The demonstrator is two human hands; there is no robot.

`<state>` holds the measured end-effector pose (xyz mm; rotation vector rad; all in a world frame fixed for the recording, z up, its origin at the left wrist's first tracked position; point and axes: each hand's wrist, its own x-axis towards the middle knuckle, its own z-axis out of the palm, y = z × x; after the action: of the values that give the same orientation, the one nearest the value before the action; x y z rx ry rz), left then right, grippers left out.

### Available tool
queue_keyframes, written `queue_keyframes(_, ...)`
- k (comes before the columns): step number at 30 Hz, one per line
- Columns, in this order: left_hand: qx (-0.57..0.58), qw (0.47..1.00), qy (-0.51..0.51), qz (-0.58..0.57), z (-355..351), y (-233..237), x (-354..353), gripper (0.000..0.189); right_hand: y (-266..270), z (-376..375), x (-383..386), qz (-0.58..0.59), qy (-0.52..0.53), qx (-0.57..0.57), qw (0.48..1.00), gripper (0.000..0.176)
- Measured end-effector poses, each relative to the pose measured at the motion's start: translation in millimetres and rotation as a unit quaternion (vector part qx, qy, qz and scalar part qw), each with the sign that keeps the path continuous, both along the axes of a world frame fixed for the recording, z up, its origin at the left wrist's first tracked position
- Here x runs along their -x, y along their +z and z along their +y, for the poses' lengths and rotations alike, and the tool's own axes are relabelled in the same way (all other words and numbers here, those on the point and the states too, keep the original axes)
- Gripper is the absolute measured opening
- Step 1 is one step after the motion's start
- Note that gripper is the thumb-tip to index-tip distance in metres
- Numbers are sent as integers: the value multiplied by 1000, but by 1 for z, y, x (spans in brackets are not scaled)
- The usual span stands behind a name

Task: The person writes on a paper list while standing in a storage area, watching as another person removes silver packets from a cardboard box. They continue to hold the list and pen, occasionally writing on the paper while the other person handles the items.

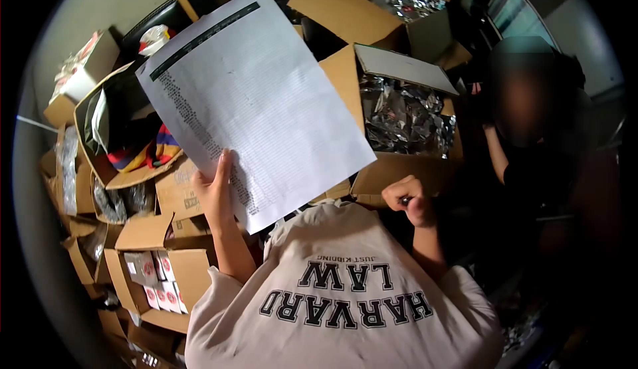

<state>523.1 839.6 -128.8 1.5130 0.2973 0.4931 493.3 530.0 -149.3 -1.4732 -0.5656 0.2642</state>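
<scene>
A printed sheet of paper (272, 96) with a dark header bar and dense rows of small text is held up in front of me, tilted. My left hand (216, 193) grips it by the lower left edge, with the thumb on the printed side. Near the sheet's lower right corner, apart from it, my right hand (413, 199) is closed in a fist. A small dark end of something pokes out of that fist; its kind is hidden by the fingers.
Beyond the sheet, an open cardboard box (399, 176) holds crumpled silvery wrapping (405, 120). Another box (123, 180) holds striped cloth. At lower left, a carton (189, 269) contains small white boxes (159, 296). A person (531, 116) is at the right, near a screen (522, 13).
</scene>
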Motion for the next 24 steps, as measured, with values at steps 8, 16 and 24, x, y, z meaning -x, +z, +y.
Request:
queue_keyframes(8, -17, 999, -32, -7, 3, 2, -22, 17, 9, 25, 18, -96, -71, 151, 981, 50)
queue_keyframes(16, 35, 995, -86, -37, 8, -4, -53, 13, 12, 40, 47, -66, -205, 196, 957, 52)
queue_keyframes(24, 50, 993, -108, -22, -2, -10, -60, 16, 8, 59, 74, -55, -306, 253, 916, 53)
